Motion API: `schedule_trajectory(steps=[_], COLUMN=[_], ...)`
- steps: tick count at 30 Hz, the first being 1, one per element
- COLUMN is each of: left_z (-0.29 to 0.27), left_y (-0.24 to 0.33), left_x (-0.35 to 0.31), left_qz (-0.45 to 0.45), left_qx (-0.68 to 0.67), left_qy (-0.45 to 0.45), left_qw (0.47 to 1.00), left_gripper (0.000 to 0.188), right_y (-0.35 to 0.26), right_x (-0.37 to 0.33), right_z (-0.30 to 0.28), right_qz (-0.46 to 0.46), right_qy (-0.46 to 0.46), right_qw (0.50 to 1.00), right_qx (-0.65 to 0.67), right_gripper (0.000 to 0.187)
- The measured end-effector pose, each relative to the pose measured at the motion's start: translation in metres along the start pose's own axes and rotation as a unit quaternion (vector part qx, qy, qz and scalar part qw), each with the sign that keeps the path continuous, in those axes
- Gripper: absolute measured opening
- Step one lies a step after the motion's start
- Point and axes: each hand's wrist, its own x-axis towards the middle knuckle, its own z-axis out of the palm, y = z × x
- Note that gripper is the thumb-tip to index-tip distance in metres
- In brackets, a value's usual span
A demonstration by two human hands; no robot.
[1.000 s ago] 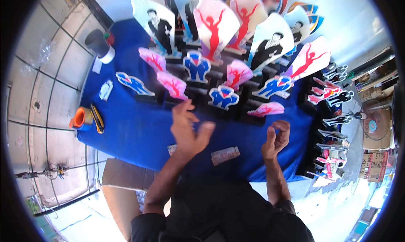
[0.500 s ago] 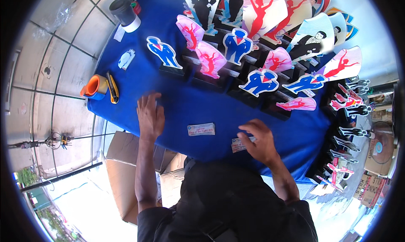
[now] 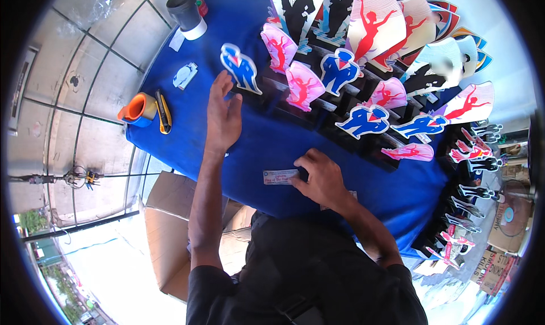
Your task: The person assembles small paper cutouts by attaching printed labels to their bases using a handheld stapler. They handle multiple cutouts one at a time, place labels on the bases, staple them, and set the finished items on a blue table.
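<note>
My left hand (image 3: 224,119) is raised over the blue cloth, fingers stretched up and thumb apart, with nothing seen in it. Its fingertips come up beside the nearest left trophy, a blue-suited figure cutout (image 3: 241,68) with a white edge on a dark base. Lower down, my right hand (image 3: 322,178) is bent, with thumb and forefinger apart. The thumb tip reaches the right end of a small printed label (image 3: 277,177) lying on the cloth; whether it presses on the label I cannot tell. A second label (image 3: 353,194) is mostly hidden under my right hand and wrist.
More cutout trophies (image 3: 372,27) crowd the back and right. At the left lie a tape roll (image 3: 142,108), a yellow-black utility knife (image 3: 163,112) and a small pale cutout (image 3: 184,75). A dark cup (image 3: 184,13) stands far left; an open cardboard box (image 3: 170,228) is below the table edge.
My left hand has moved up and right toward the blue-suited cutout. My right hand has moved left, from above the second label to the end of the first. The view has shifted slightly.
</note>
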Motion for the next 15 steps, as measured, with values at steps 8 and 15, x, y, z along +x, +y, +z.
schedule_trajectory(steps=[8, 15], left_z=[0.002, -0.009], left_y=[-0.007, -0.015], left_x=[0.006, 0.015], left_qz=[-0.011, -0.004], left_qx=[-0.049, -0.029], left_qy=[0.014, 0.003], left_qw=[0.999, 1.000], left_gripper=[0.038, 0.018], right_y=[-0.002, 0.003], right_x=[0.001, 0.002], right_z=[0.005, 0.004], right_qz=[0.027, 0.029], right_qy=[-0.017, -0.006], right_qw=[0.999, 0.998], right_qx=[-0.016, 0.054], right_gripper=[0.022, 0.017])
